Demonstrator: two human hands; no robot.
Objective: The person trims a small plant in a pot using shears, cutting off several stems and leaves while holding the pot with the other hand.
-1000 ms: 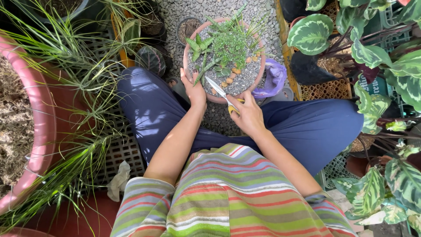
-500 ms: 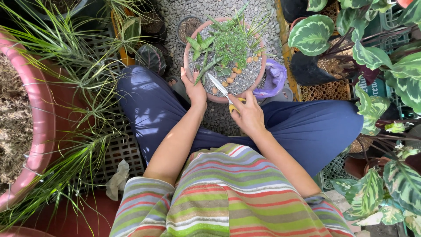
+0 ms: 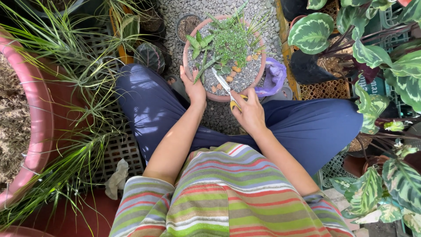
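Trimming step: left hand (image 3: 194,89) steadies the pink pot (image 3: 262,72) at its near rim, right hand (image 3: 250,112) clamps yellow-handled scissors (image 3: 224,84) (blades over gravel); next snip needs careful aim.

Scissors (image 3: 224,85) over pot (image 3: 259,74), between hands.

Round pink clay pot (image 3: 191,52) of grey gravel, green succulents and feathery sprigs, upright on far pebbled ground. Silver-bladed scissors with yellow handles (image 3: 224,85), blades pointing far-left over gravel near pot's near rim.
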